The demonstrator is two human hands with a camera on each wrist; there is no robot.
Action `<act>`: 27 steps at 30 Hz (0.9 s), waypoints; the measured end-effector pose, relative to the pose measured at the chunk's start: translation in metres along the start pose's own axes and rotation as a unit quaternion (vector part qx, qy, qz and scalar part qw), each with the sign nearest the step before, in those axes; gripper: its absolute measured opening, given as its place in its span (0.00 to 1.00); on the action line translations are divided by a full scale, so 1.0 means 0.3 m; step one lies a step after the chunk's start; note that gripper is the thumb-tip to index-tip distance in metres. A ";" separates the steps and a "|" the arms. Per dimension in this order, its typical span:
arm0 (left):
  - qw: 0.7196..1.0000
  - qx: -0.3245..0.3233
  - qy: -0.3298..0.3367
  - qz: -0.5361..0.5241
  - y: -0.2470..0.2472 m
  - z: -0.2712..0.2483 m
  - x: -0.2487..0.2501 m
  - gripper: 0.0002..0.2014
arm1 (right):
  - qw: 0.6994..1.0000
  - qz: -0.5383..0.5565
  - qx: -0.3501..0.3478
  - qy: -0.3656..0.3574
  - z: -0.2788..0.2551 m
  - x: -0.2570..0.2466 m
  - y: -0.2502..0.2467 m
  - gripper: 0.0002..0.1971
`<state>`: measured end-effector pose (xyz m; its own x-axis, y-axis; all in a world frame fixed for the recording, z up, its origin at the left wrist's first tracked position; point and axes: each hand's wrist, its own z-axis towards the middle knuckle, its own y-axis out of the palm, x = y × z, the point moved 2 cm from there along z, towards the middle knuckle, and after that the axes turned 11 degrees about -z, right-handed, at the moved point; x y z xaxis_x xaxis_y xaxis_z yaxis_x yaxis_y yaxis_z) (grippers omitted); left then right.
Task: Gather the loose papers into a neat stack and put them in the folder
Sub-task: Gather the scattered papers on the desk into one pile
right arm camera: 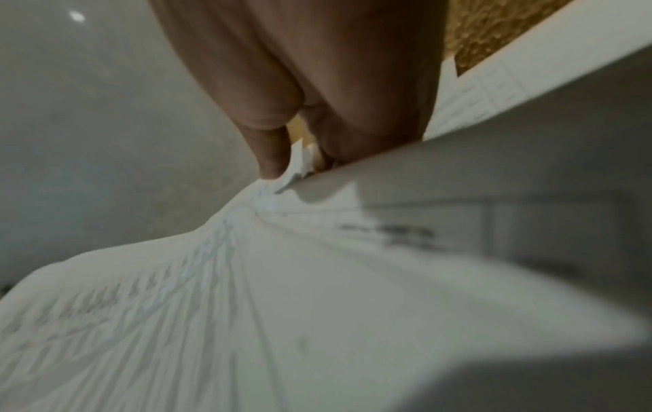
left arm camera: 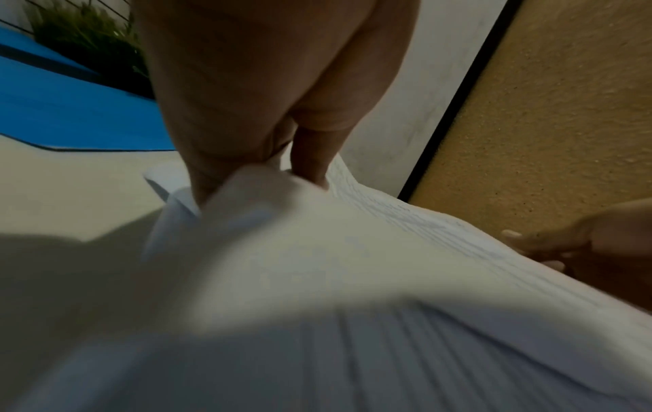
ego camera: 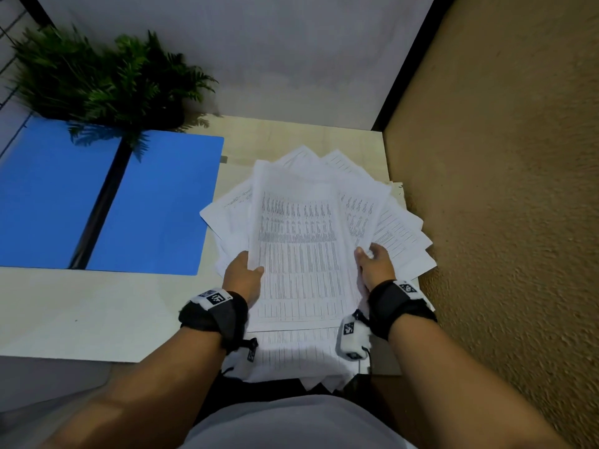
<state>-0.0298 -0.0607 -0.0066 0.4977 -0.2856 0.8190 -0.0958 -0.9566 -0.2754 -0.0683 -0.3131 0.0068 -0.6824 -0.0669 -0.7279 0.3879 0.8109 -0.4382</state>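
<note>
my left hand (ego camera: 243, 276) pinches the left edge of the papers (ego camera: 301, 254), my right hand (ego camera: 376, 267) grips the right edge. they sit fanned on the table (ego camera: 97, 306), right of the open blue folder (ego camera: 155, 202). risk: the sheets are badly skewed, so lifting now could let the loose outer ones slide off the right table edge, or crease under my thumbs.

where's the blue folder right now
In the head view the blue folder lies open on the table's left side, in front of the fern, left of the fanned papers.
</note>
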 end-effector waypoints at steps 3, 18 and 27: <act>0.999 0.026 -0.004 -0.024 -0.014 0.005 -0.012 0.11 | 0.997 -0.042 0.056 -0.016 0.021 -0.002 -0.008 0.06; 0.999 -0.007 -0.022 -0.045 -0.079 0.056 0.059 0.21 | 0.935 -0.330 -0.130 -0.015 -0.006 0.038 -0.128 0.20; 0.988 -0.048 -0.111 0.095 0.012 -0.030 -0.041 0.06 | 0.970 -0.230 -0.078 -0.023 -0.095 0.068 -0.005 0.17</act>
<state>-0.0440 -0.0611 -0.0129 0.6395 -0.4502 0.6232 -0.2813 -0.8914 -0.3553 -0.1006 -0.2992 0.0075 -0.7317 -0.4646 -0.4988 -0.0508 0.7669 -0.6398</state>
